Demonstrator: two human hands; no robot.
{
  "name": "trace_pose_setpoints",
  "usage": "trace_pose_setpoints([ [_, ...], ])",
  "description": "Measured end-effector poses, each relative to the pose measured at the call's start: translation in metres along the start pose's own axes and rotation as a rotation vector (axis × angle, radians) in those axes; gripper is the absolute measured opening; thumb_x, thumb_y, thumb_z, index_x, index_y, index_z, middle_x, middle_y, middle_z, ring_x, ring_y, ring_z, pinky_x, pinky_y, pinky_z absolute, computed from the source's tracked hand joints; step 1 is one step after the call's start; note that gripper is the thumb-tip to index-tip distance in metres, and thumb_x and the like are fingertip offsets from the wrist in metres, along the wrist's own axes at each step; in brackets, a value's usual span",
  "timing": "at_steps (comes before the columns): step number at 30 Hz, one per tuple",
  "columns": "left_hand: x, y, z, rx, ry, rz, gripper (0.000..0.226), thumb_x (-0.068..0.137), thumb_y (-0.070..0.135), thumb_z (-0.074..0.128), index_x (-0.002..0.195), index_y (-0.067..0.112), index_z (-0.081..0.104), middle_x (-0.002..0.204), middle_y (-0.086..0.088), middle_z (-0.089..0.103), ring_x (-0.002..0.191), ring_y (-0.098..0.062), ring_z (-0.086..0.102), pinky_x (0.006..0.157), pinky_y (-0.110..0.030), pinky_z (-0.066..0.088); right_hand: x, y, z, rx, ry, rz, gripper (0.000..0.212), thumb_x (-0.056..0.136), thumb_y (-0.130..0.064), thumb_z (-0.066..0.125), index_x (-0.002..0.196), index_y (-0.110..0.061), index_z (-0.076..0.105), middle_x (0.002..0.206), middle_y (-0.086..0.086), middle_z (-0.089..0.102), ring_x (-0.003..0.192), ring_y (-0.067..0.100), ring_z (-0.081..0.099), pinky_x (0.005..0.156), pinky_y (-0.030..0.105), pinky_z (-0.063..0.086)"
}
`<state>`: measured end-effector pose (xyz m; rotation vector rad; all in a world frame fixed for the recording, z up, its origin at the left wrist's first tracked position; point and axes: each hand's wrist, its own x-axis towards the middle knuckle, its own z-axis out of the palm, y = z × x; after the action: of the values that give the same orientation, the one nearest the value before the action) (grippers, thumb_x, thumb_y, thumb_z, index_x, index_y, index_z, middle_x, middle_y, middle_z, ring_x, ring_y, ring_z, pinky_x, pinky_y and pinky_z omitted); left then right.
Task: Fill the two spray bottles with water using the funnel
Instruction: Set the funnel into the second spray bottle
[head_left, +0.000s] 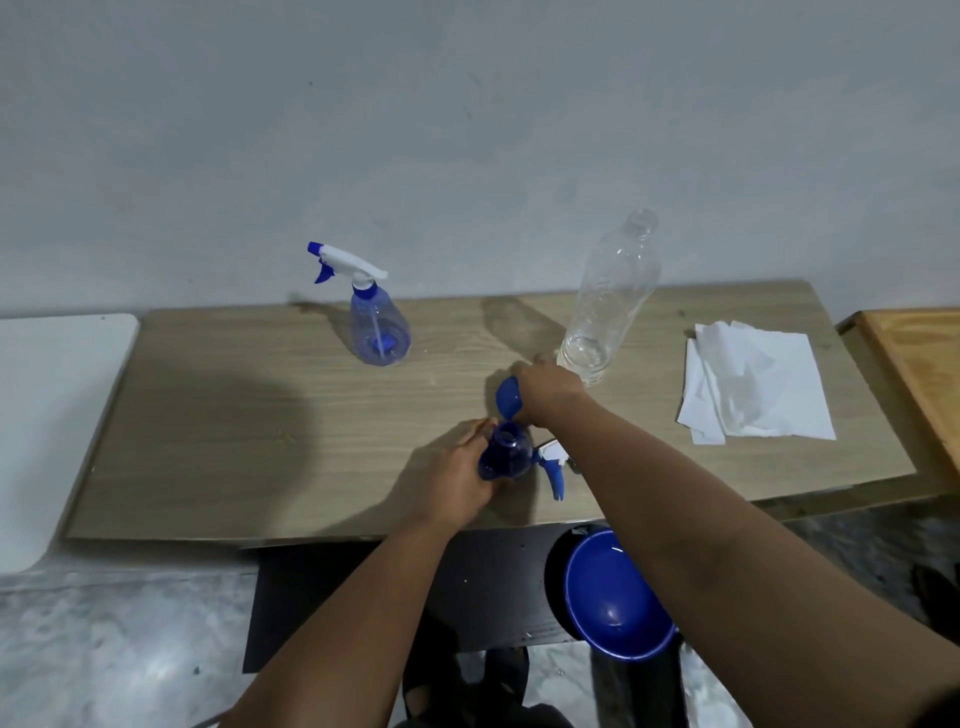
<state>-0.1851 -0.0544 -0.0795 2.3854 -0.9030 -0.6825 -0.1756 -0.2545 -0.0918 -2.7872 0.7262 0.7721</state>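
Item: open spray bottle (506, 457), blue, translucent. It stands upright near the front edge of the desk (234, 415), long axis vertical, bare neck pointing up toward you. All places below are given from this bottle.

Your left hand (457, 478) wraps its left flank, fingers curled round the body.

Funnel (508, 399), blue: just behind and above the neck, pinched in your right hand (548, 389). It is tilted, wide mouth facing left and spout slanting down toward the neck; the spout does not look seated yet.

Trigger head (553, 467), white and blue: lies on the desk just right of the bottle, touching or nearly touching its base, with the trigger lever toward the front edge.

Clear plastic bottle (608, 306): behind and to the right, uncapped, and it looks empty.

Second spray bottle (376, 317): well behind and to the left, trigger head on, nozzle pointing left.

Paper towels (753, 384): far right, flat on the desk.

Blue basin (608, 592): below the desk's front edge, to the right.

Risks, as judged from here:
- A tilted or half-seated funnel would send water down the outside of the neck.
- A light, empty bottle may tip if you loosen your left hand.
- Your right forearm passes over the loose trigger head and could knock it off the edge.
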Motion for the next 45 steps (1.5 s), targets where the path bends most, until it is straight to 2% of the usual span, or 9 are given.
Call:
trace_pose_setpoints([
  [5, -0.004, 0.003, -0.005, -0.032, -0.005, 0.011, 0.068, 0.088, 0.023, 0.071, 0.15, 0.019, 0.043, 0.152, 0.003, 0.048, 0.134, -0.018, 0.049, 0.099, -0.012, 0.028, -0.01, 0.005, -0.003, 0.087, 0.044, 0.003, 0.057, 0.08, -0.031, 0.08, 0.129, -0.015, 0.055, 0.117, 0.007, 0.066, 0.105, 0.03, 0.067, 0.072, 0.036, 0.049],
  [11, -0.007, 0.007, -0.011, -0.057, -0.024, 0.051, 0.072, 0.086, 0.025, 0.076, 0.149, 0.015, 0.044, 0.154, 0.005, 0.044, 0.139, -0.012, 0.044, 0.094, -0.002, 0.021, -0.044, 0.019, -0.024, 0.65, 0.31, -0.033, 0.088, 0.081, -0.043, 0.084, 0.157, -0.031, 0.042, 0.141, 0.011, 0.052, 0.118, 0.03, 0.063, 0.1, 0.042, 0.054],
  [15, -0.008, 0.009, -0.011, -0.089, -0.02, 0.041, 0.063, 0.083, 0.022, 0.079, 0.141, 0.015, 0.054, 0.142, 0.003, 0.055, 0.128, -0.017, 0.054, 0.083, -0.001, 0.027, -0.082, 0.014, -0.038, 1.279, 0.537, -0.069, 0.068, 0.069, -0.046, 0.095, 0.127, -0.032, 0.063, 0.118, -0.006, 0.068, 0.091, 0.006, 0.071, 0.077, 0.025, 0.057],
  [18, -0.006, 0.009, -0.006, -0.121, 0.005, 0.03, 0.055, 0.08, 0.02, 0.079, 0.132, 0.017, 0.061, 0.13, 0.0, 0.063, 0.115, -0.021, 0.06, 0.074, -0.008, 0.03, -0.103, 0.001, -0.033, 1.496, 0.563, -0.138, 0.065, 0.063, -0.036, 0.1, 0.114, -0.021, 0.063, 0.114, 0.004, 0.074, 0.087, 0.017, 0.075, 0.069, 0.026, 0.059],
  [26, -0.002, 0.01, -0.002, -0.123, -0.007, -0.044, 0.049, 0.078, 0.02, 0.078, 0.123, 0.025, 0.061, 0.095, 0.012, 0.066, 0.077, -0.006, 0.06, 0.058, -0.007, 0.035, -0.118, -0.005, 0.026, 1.523, 0.543, -0.2, 0.06, 0.067, -0.005, 0.099, 0.113, -0.01, 0.061, 0.127, 0.006, 0.071, 0.118, 0.021, 0.071, 0.096, 0.05, 0.062],
  [32, -0.008, 0.013, -0.007, -0.091, 0.023, -0.031, 0.027, 0.085, 0.017, 0.069, 0.112, 0.021, 0.064, 0.085, 0.011, 0.054, 0.074, -0.011, 0.057, 0.058, 0.0, 0.036, -0.132, 0.001, 0.043, 1.31, 0.522, -0.267, 0.087, 0.06, -0.027, 0.102, 0.133, -0.033, 0.055, 0.14, -0.019, 0.06, 0.13, 0.012, 0.061, 0.102, 0.048, 0.057],
  [35, -0.01, 0.013, -0.01, -0.136, 0.046, -0.036, 0.043, 0.081, 0.023, 0.077, 0.121, 0.019, 0.063, 0.091, 0.009, 0.056, 0.078, -0.01, 0.054, 0.062, 0.002, 0.033, -0.143, 0.014, 0.036, 1.259, 0.559, -0.254, 0.108, 0.058, -0.049, 0.102, 0.148, -0.044, 0.044, 0.15, -0.024, 0.051, 0.136, 0.003, 0.055, 0.104, 0.036, 0.053],
  [40, -0.018, 0.01, -0.015, -0.255, 0.062, -0.037, 0.092, 0.065, 0.035, 0.093, 0.142, 0.025, 0.045, 0.13, 0.008, 0.059, 0.106, -0.009, 0.058, 0.068, -0.004, 0.032, -0.133, 0.043, -0.014, 1.306, 0.988, 0.02, 0.071, 0.083, -0.038, 0.085, 0.144, -0.035, 0.048, 0.136, -0.017, 0.058, 0.124, 0.003, 0.058, 0.103, 0.047, 0.054],
  [45, -0.026, 0.007, -0.01, -0.495, 0.06, -0.068, 0.129, 0.051, 0.043, 0.098, 0.154, 0.041, 0.022, 0.137, 0.026, 0.042, 0.123, 0.005, 0.039, 0.09, -0.003, 0.033, -0.087, 0.069, -0.069, 1.226, 0.745, 0.177, 0.13, 0.065, -0.05, 0.097, 0.165, -0.029, 0.018, 0.165, 0.011, 0.029, 0.152, 0.029, 0.033, 0.123, 0.048, 0.035],
])
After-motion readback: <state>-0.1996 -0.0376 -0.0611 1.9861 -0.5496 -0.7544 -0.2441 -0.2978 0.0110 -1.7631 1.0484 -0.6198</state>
